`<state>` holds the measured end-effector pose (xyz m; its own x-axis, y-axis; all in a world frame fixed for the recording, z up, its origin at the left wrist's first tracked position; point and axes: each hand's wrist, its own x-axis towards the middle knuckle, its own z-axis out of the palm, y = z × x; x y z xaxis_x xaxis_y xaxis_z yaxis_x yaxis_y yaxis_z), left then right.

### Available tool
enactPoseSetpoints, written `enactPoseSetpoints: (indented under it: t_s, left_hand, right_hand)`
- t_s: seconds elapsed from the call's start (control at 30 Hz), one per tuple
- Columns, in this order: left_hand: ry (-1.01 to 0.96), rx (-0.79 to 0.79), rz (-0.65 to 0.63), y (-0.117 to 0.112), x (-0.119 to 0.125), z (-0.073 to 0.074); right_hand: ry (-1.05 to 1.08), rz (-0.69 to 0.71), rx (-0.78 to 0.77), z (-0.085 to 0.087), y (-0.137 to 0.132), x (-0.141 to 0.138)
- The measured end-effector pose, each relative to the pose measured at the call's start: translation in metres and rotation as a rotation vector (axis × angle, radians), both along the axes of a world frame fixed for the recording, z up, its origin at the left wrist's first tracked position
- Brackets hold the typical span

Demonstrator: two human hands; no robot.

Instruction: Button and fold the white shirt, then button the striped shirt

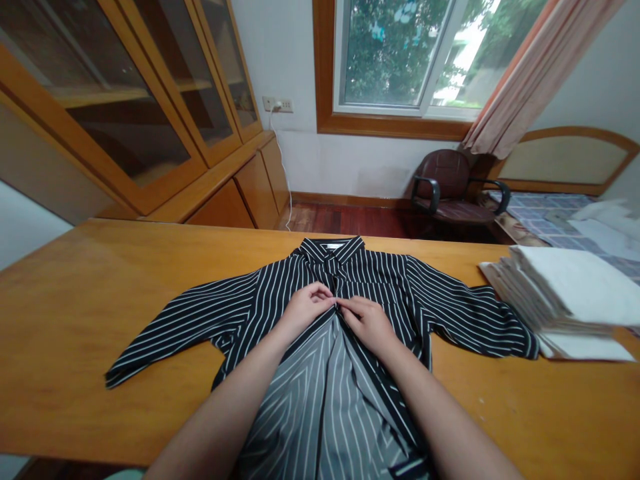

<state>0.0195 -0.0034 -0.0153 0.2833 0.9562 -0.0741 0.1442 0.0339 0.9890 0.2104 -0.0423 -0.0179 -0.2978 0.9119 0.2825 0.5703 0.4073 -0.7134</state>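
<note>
A black shirt with white stripes [280, 287] lies face up on the wooden table [65, 313], its collar at the far edge and its sleeves spread to both sides. Above my hands the two front edges meet; below them they part and show the greyer inside of the back. My left hand [310, 303] pinches the front edge at chest height. Close against it, my right hand [367, 320] grips the other front edge, index finger pointing to the left thumb. Any button between the fingertips is too small to make out.
A stack of white folded sheets [575, 287] stands at the table's right, touching the right cuff. Beyond the table are a brown office chair [445, 180], a bed [545, 207] and a window [390, 60]. Glass-door cabinets [150, 100] line the left.
</note>
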Motion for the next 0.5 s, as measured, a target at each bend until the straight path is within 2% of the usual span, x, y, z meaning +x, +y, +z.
enactPoseSetpoints:
  t_s: [0.5]
  left_hand:
    - [0.019,0.022,-0.016,0.0031,-0.0024,-0.0062]
  right_hand:
    - [0.047,-0.015,-0.008,-0.0036,0.0013,0.0002]
